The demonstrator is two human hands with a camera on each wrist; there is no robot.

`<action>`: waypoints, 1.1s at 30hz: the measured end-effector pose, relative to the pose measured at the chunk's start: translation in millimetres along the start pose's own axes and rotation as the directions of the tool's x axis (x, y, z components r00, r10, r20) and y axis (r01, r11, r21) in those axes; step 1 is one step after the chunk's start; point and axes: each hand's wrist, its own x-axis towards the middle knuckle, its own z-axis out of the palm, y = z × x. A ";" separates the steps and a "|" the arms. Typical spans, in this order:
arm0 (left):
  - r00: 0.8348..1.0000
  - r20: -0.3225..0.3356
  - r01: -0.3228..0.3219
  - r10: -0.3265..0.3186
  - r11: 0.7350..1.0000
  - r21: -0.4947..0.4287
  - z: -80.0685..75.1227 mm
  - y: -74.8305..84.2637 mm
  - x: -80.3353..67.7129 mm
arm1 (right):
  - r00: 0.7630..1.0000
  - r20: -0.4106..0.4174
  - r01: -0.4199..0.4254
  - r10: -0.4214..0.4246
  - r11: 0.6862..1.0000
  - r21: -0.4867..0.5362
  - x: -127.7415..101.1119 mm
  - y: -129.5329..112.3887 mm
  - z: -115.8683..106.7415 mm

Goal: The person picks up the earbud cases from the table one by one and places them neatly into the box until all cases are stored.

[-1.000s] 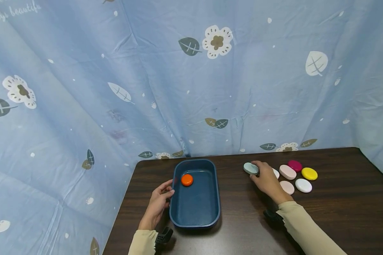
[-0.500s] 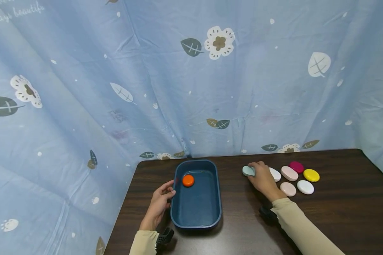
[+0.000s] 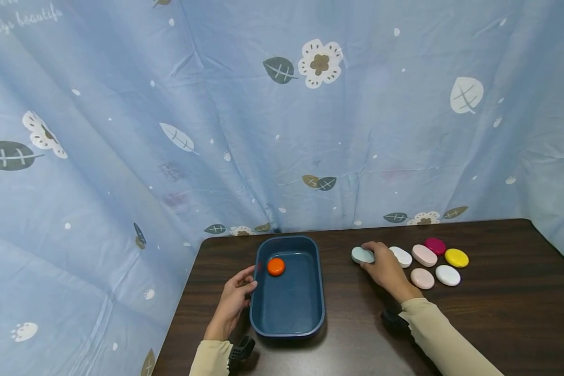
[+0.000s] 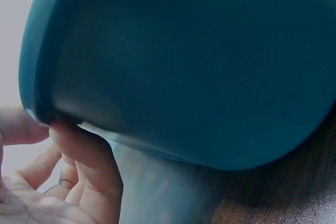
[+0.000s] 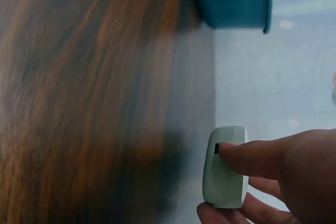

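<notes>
My left hand [image 3: 235, 300] is at the left rim of a dark blue rectangular box [image 3: 289, 305], pinching that edge. In the left wrist view, the thumb and a finger [image 4: 84, 148] meet at the rim of the box [image 4: 184, 77]. One orange round piece [image 3: 275, 266] lies inside, toward its far left. Right of the box, my right hand [image 3: 384, 269] grips a pale mint oval case [image 3: 362, 255] between thumb and fingers. The right wrist view shows the thumb on the face of the case [image 5: 224, 182], beside a small dark notch.
Right of my right hand lie several similar ovals: white [image 3: 401, 257], pink [image 3: 424, 255], magenta [image 3: 435, 246], yellow [image 3: 457, 258], pale pink [image 3: 422, 279] and another white piece [image 3: 448, 275]. A blue patterned curtain [image 3: 244, 130] hangs behind and left of the dark wooden table [image 3: 352, 334].
My right hand has shifted slightly left with the mint oval case, away from the white oval, which now shows fully. The left hand and box have stayed put.
</notes>
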 end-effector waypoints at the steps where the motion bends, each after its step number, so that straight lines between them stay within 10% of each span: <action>1: 1.000 0.001 -0.003 0.003 1.000 0.000 -0.2 0.0 -0.4 | 1.000 -0.003 0.005 -0.005 1.000 0.007 -0.6 -2.5 -0.2; 33: 1.000 0.016 -0.010 0.010 1.000 -0.011 -0.3 0.2 -0.6 | 0.981 -0.018 0.195 -0.194 0.974 0.117 -5.1 -90.3 1.5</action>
